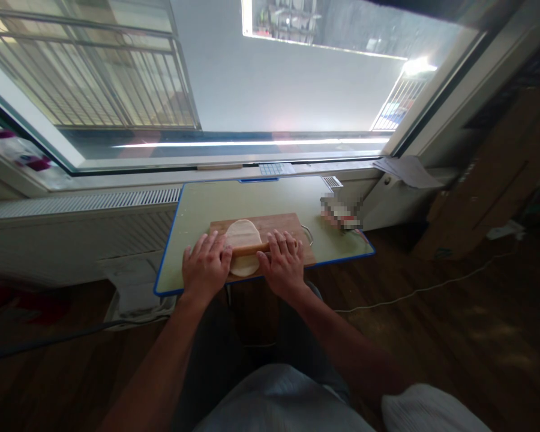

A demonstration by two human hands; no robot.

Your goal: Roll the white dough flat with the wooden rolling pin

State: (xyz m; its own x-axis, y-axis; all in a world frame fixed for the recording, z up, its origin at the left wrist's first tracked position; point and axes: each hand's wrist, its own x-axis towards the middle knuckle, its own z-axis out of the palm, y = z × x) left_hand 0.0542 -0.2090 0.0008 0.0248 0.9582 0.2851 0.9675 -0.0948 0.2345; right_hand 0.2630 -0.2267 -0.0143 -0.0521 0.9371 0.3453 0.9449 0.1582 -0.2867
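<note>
A flat oval of pale dough (243, 231) lies on a wooden cutting board (281, 222) with a metal handle at its right end. Across the dough's middle rests a wooden rolling pin (247, 249). My left hand (206, 262) is on the pin's left end, fingers pointing away from me and the thumb alongside the dough. On the right end sits my right hand (282, 260), its fingers laid over the pin. Both palms hide the pin's ends; only its middle stretch shows between the thumbs.
The board stands on a small pale-green table (198, 210) with a blue rim. A blurred-out object (342, 213) is at the table's right. Beyond are a radiator (117, 201) and a windowsill with a purple-capped bottle (22, 150). A white cable (414, 293) crosses the floor.
</note>
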